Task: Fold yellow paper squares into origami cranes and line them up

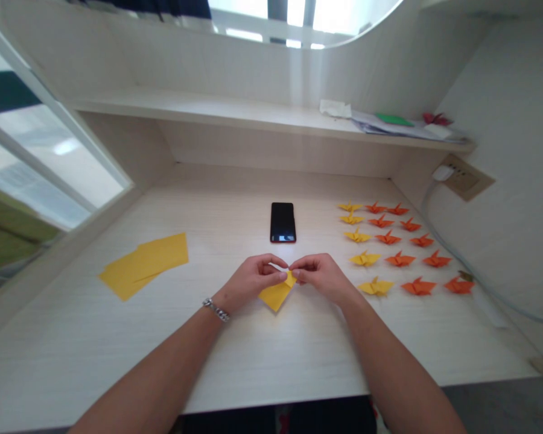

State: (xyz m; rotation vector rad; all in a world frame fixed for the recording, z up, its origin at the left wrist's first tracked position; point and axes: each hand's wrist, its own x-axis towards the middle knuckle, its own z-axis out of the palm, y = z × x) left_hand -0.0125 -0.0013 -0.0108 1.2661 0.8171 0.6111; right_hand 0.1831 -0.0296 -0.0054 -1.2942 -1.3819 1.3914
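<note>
A partly folded yellow sheet of origami paper (275, 296) is held between both hands, just above or on the desk near its front middle. My left hand (259, 276) pinches its upper left side with thumb and fingers. On the upper right, my right hand (319, 274) pinches the top corner, its fingertips close to those of the left. A small folded flap shows between the two thumbs; part of the paper is hidden behind the fingers. A silver chain bracelet (216, 310) circles my left wrist.
Beyond the hands lies a black phone (283, 222). Loose yellow sheets (145, 263) overlap at left. Yellow paper cranes (364, 259) and orange paper cranes (400, 259) stand in rows at right. A grey cable (452, 253) runs from the wall socket (467, 177). A shelf (235, 113) spans the back.
</note>
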